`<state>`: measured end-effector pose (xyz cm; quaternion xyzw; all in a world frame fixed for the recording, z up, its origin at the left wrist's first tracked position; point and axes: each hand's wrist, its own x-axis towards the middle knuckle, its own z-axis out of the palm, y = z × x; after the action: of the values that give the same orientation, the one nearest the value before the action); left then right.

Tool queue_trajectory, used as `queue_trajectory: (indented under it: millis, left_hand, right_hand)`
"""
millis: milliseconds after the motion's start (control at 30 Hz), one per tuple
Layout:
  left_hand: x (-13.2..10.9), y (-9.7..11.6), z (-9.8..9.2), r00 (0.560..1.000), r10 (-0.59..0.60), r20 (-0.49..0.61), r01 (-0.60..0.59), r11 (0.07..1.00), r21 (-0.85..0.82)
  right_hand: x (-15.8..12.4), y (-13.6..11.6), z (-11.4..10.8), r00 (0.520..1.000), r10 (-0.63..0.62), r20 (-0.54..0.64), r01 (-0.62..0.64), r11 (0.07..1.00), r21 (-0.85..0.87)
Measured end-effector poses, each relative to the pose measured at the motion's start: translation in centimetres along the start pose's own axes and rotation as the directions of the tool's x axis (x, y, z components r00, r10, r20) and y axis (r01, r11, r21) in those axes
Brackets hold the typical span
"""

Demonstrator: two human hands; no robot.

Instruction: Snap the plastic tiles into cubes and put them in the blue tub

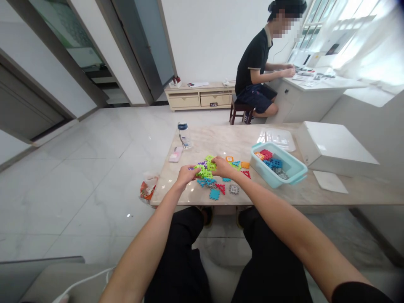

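My left hand (186,173) and my right hand (221,166) both grip a cluster of joined green plastic tiles (205,167) with a purple piece on it, held just above the low marble table (303,195). The fingers of both hands are closed on its sides. Several loose tiles lie under and around it: blue (214,194), red (220,187), orange (245,165) and grey (234,189). To the right stands a light blue bin (277,164) with more tiles inside.
A white box (331,147) and a clear lid (277,138) lie at the table's right. A small bottle (183,134) and pink item (175,155) sit at the left, a bag (147,188) on the floor. Another person (257,71) sits at a far desk.
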<state>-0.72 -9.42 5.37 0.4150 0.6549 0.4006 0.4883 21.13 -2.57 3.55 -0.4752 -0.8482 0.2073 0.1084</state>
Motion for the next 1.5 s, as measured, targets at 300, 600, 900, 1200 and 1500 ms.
queue_trajectory:
  millis: [300,600,900,1200,1500]
  left_hand:
    - [-0.8,2.7,5.4,0.967,0.067,0.246,-0.051,0.996,-0.07]
    - [-0.7,3.4,7.2,0.948,0.022,0.317,-0.027,1.0,0.012]
    - [-1.0,3.6,6.8,0.93,-0.024,0.366,0.021,1.0,0.011]
    - [-1.0,3.4,6.1,0.924,-0.015,0.382,0.016,1.0,0.001]
    - [-0.3,2.7,4.7,0.915,-0.065,0.397,0.055,0.998,0.035]
  right_hand:
    - [-4.9,3.2,-2.7,0.927,-0.291,-0.235,0.348,0.903,0.254]
    - [-7.6,4.7,-5.1,0.939,-0.246,-0.239,0.295,0.934,0.199]
    - [-7.8,4.6,-5.4,0.947,-0.236,-0.219,0.279,0.941,0.191]
    - [-6.8,4.1,-5.7,0.921,-0.317,-0.224,0.358,0.917,0.175]
    - [-7.4,3.9,-6.8,0.894,-0.402,-0.198,0.428,0.896,0.116]
